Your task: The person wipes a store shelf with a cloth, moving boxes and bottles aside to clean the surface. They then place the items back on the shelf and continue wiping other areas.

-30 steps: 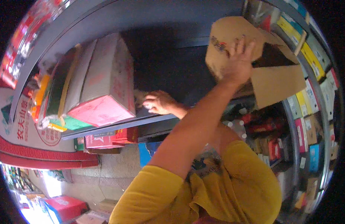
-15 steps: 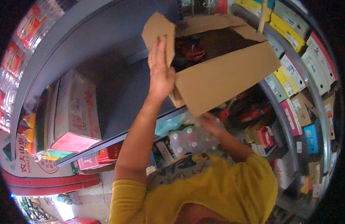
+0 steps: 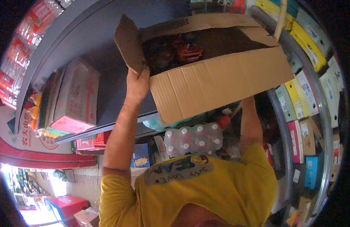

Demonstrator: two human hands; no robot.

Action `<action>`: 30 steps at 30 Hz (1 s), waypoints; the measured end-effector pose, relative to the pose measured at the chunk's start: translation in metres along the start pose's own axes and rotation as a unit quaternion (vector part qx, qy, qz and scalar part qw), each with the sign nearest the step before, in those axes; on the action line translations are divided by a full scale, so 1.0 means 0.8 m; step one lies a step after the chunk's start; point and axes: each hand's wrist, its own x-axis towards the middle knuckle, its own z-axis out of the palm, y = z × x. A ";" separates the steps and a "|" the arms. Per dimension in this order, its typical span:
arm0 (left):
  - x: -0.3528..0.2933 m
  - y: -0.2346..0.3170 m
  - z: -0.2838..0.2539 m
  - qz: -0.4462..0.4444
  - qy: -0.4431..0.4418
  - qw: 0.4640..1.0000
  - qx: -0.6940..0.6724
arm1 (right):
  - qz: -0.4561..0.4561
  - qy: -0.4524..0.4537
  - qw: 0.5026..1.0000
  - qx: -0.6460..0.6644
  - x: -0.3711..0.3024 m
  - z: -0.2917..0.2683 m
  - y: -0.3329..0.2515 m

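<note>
No longer flat on the flap (image 3: 128, 43), the left hand (image 3: 137, 86) clasps a corner of the open cardboard box (image 3: 220, 81) at the dark shelf (image 3: 111, 89), apparently steadying it; the hidden right hand's grip is unclear.

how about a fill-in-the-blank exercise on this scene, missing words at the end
1. The bare hand at the base of the raised, angular brown flap is the person's ____ one.
2. In the picture, the open, rectangular brown cardboard box lies to the ____ of the pale, boxy carton with a pink face.
3. The clear, plastic-wrapped block of bottles shows ____ caps.
4. The person's short-sleeved cloth shirt is mainly ____ in colour.

Missing words: left; right; white; yellow
</note>
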 end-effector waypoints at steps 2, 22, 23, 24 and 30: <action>0.002 0.010 -0.013 0.059 -0.011 0.996 0.067 | -0.008 0.003 1.000 -0.010 0.009 0.005 0.010; 0.040 -0.059 -0.174 -0.032 0.007 0.996 -0.083 | -0.008 -0.023 0.991 -0.133 -0.024 0.040 -0.062; 0.043 -0.061 -0.180 -0.016 0.004 1.000 -0.026 | -0.005 -0.020 0.990 -0.140 -0.037 0.039 -0.056; 0.050 -0.062 -0.190 -0.001 0.001 1.000 0.030 | 0.000 -0.022 0.989 -0.147 -0.048 0.039 -0.048; 0.070 -0.104 -0.257 0.008 0.008 0.997 0.079 | 0.039 -0.022 0.973 -0.228 -0.161 0.050 0.014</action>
